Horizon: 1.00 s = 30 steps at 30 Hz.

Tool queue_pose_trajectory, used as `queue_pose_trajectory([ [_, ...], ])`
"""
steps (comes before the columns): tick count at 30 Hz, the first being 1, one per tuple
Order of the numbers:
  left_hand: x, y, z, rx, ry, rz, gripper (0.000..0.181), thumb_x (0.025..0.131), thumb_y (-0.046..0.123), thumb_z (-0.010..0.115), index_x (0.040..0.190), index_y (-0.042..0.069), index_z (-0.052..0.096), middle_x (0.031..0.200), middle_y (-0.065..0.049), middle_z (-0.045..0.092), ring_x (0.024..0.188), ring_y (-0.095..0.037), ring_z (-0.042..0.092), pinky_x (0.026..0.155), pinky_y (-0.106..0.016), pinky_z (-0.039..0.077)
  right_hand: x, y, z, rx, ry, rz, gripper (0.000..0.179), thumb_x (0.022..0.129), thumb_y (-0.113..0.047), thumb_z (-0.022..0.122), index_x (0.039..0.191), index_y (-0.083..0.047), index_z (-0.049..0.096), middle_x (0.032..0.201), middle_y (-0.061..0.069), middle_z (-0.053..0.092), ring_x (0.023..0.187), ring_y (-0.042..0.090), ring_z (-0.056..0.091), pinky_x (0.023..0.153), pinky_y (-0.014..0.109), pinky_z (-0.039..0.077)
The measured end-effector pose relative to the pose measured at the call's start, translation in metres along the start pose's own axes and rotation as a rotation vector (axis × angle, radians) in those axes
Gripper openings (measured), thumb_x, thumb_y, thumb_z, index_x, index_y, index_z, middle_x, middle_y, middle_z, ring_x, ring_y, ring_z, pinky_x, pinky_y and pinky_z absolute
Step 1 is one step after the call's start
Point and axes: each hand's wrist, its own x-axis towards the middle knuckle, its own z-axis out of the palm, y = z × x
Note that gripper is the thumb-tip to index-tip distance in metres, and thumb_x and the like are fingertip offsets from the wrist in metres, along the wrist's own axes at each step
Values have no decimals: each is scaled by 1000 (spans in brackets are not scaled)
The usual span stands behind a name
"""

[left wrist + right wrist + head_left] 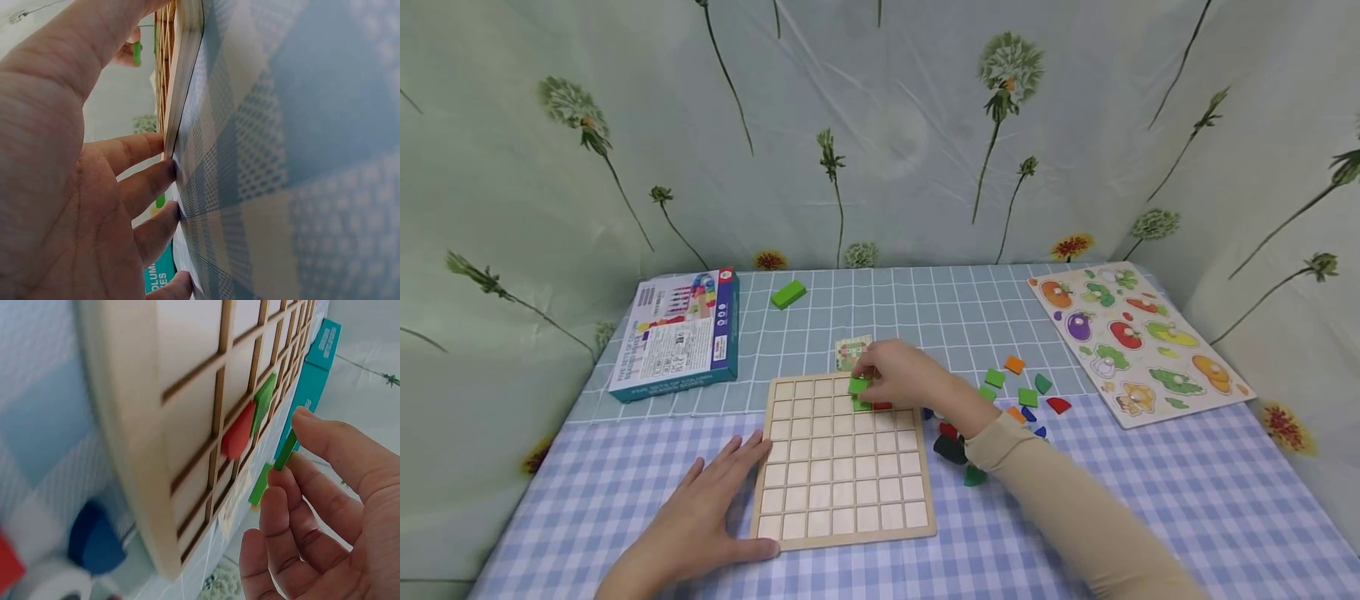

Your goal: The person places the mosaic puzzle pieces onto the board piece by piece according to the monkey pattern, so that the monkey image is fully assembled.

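My right hand (901, 375) pinches a green square tile (287, 450) between thumb and fingers, just above the far rows of a wooden grid board (831, 450). In the right wrist view another green tile (263, 403) and a red piece (239, 432) lie side by side in the board's cells. My left hand (707, 504) rests on the cloth at the board's left side, fingers spread and straight. Its thumb touches the near left corner, and fingertips meet the left edge. A small patterned card (852, 352) lies behind the board, partly covered by my right hand.
Loose green, orange, red and blue pieces (1027, 397) lie right of the board, partly under my right forearm. A vegetable puzzle board (1138, 333) lies at the far right. A boxed game (677, 333) sits back left, near a green block (787, 294).
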Motion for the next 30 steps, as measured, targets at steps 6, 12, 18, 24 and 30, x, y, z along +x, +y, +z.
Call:
queue_pose_trajectory([
  [6,2,-1,0,-9,0,-16,127,64,88,80,165,21,42,173,-7,41,160,-44,37,117,-84,28,7,-6,9,-24,-50,-21,27,95,-22,84,120,-12,82,110,1,75,92,10,66,80,24,57],
  [12,2,-1,0,-17,7,-17,126,64,88,81,165,22,42,173,-6,41,160,-43,37,116,-84,28,12,-13,11,-34,-103,-20,28,94,-20,85,121,-12,82,111,1,75,99,12,68,86,25,57],
  [18,1,-1,0,-9,10,-14,126,65,88,81,165,22,42,173,-6,41,159,-43,38,116,-84,29,15,-15,13,-56,-115,-61,24,94,-17,84,117,-12,83,108,1,74,93,10,64,82,22,54],
  [24,3,0,1,-4,-10,-34,127,64,91,79,165,23,42,174,-5,40,161,-42,36,117,-84,28,17,-13,16,-74,-119,-80,20,95,-17,83,114,-13,84,103,-2,76,87,7,58,80,22,52],
  [30,3,0,1,3,-10,-39,127,64,91,78,165,23,42,174,-5,41,161,-42,37,117,-83,29,17,-13,17,-57,-116,-82,21,95,-16,84,116,-13,84,104,-2,80,87,8,64,80,22,54],
])
